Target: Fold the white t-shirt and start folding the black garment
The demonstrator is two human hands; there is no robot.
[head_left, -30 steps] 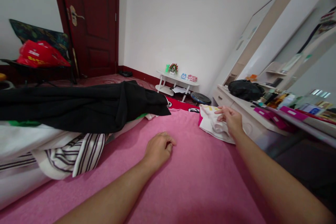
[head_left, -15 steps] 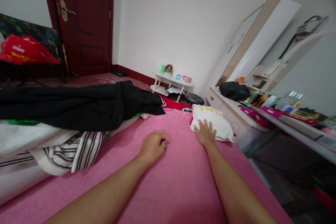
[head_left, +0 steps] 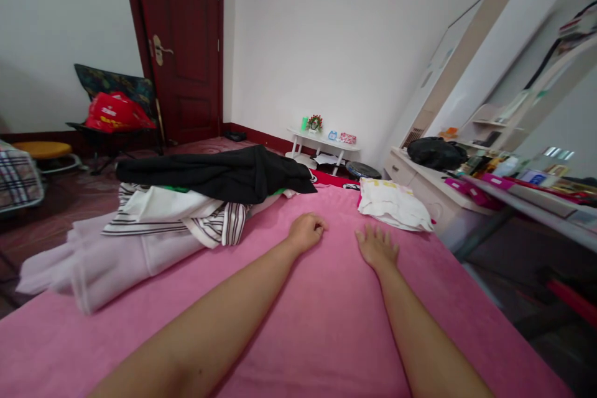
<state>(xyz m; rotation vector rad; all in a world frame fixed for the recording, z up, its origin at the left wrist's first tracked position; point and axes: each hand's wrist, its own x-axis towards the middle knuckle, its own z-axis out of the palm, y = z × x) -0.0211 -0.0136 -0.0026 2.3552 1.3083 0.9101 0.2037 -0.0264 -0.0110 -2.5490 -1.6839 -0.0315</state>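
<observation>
Right hand (head_left: 379, 249) lies palm down with its fingers spread apart, gripping nothing, on the pink cover (head_left: 338, 305) of the bed. A second ago it was bent over the folded white cloth (head_left: 392, 205); half a second ago it was pressed flat on that cloth's near edge; now it has drawn back a little, so a strip of pink shows between its fingertips and the cloth. The folded white cloth lies just beyond the right hand and slightly to its right, looking flatter and squarer than when the fingers were on it. That suggests the piece has been let go and the smoothing of it is done, at least for this moment. The left hand (head_left: 308, 232) has stayed to the left of the right one, its fingers curled loosely inward; nothing shows in it, though the inside of the curl is hidden. To the left of the left hand lies a heap untouched by either hand: a black garment (head_left: 219, 172) on top, a striped garment (head_left: 233, 224) beneath it. Beyond both hands a red cloth (head_left: 330, 179) crosses the bed's far end.
</observation>
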